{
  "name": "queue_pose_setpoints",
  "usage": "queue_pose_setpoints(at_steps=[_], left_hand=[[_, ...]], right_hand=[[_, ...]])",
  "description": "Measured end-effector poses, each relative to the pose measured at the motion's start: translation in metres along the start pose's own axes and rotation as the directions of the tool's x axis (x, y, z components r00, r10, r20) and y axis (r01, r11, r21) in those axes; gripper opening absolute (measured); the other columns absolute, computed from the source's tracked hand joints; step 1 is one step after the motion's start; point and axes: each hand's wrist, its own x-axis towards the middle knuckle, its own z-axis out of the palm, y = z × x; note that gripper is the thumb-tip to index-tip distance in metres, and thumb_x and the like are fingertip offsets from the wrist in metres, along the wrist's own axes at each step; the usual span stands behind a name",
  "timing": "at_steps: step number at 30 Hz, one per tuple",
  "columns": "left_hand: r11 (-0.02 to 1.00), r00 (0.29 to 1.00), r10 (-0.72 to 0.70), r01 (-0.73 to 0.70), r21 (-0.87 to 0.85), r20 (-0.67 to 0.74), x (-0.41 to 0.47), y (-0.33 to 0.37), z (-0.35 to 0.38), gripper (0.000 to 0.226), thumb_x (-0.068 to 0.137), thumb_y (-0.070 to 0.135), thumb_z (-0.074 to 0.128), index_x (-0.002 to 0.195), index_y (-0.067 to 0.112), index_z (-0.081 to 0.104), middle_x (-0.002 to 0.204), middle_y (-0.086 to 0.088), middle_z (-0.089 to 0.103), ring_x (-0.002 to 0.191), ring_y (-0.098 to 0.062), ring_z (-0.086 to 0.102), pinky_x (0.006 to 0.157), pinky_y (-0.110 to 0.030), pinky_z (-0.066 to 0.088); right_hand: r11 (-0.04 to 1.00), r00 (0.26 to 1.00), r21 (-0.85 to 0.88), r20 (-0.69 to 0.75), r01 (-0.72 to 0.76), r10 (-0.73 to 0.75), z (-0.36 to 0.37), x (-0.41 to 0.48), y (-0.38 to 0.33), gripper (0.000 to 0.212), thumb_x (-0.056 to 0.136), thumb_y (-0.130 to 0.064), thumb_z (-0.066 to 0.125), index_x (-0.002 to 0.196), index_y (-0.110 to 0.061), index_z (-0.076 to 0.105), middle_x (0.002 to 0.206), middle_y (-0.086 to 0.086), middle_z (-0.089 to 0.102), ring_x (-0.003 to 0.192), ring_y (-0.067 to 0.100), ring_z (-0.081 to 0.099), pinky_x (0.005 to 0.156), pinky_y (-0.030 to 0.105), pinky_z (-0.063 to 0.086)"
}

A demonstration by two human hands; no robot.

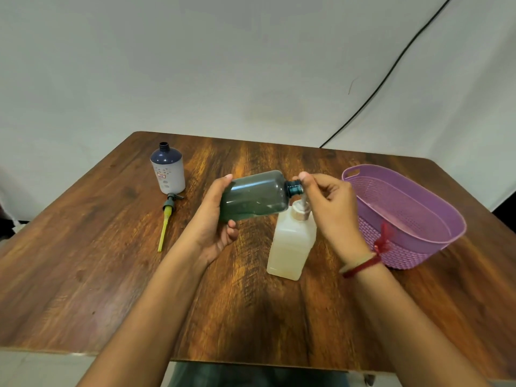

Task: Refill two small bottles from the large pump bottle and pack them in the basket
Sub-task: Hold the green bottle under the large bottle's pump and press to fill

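My left hand (213, 219) grips a translucent dark green bottle (255, 195), tipped on its side with its open neck pointing right. The neck meets the pump head of a large pale, translucent bottle (290, 244) that stands on the table below. My right hand (331, 208) pinches that pump head, which its fingers mostly hide. A second small bottle (167, 170), white with a dark blue top and no cap, stands upright at the back left. The purple basket (435, 241) sits to the right, and nothing shows inside it.
A grey pump cap with a long yellow tube (166, 220) lies on the wooden table (83, 261) in front of the white bottle. A black cable (391, 68) runs down the wall behind. The table's near edge lies close to my body.
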Motion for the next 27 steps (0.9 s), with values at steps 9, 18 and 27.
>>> queue_pose_setpoints(at_steps=[9, 18, 27], left_hand=[[0.999, 0.998, -0.027, 0.028, -0.018, 0.049, 0.003, -0.001, -0.003, 0.034, 0.089, 0.05, 0.052, 0.093, 0.017, 0.059, 0.063, -0.002, 0.062, 0.037, -0.004, 0.042, 0.037, -0.011, 0.039], [1.0, 1.0, 0.0, 0.0, 0.006, 0.003, 0.005, -0.003, -0.001, 0.032, 0.089, 0.049, 0.054, 0.093, 0.017, 0.059, 0.065, -0.002, 0.057, 0.036, -0.004, 0.041, 0.036, -0.011, 0.038], [1.0, 1.0, 0.015, -0.015, 0.001, 0.02, 0.005, -0.007, 0.0, 0.035, 0.09, 0.05, 0.05, 0.097, 0.017, 0.059, 0.059, 0.002, 0.061, 0.035, -0.004, 0.042, 0.035, -0.011, 0.037]], right_hand=[[0.897, 0.962, 0.362, 0.188, -0.255, 0.197, 0.014, 0.008, 0.012, 0.03, 0.098, -0.013, 0.043, 0.125, -0.019, 0.054, 0.129, 0.004, 0.053, 0.112, 0.009, 0.054, 0.086, 0.018, 0.048], [0.981, 0.978, 0.149, 0.188, -0.121, 0.092, 0.023, 0.0, 0.025, 0.034, 0.081, -0.058, 0.027, 0.104, -0.069, 0.049, 0.14, -0.011, 0.046, 0.134, 0.016, 0.037, 0.112, 0.061, 0.017], [0.869, 0.925, 0.365, 0.304, -0.333, 0.227, 0.014, 0.003, 0.026, 0.033, 0.098, -0.04, 0.04, 0.093, -0.017, 0.063, 0.087, 0.009, 0.065, 0.07, 0.01, 0.063, 0.064, 0.026, 0.05]])
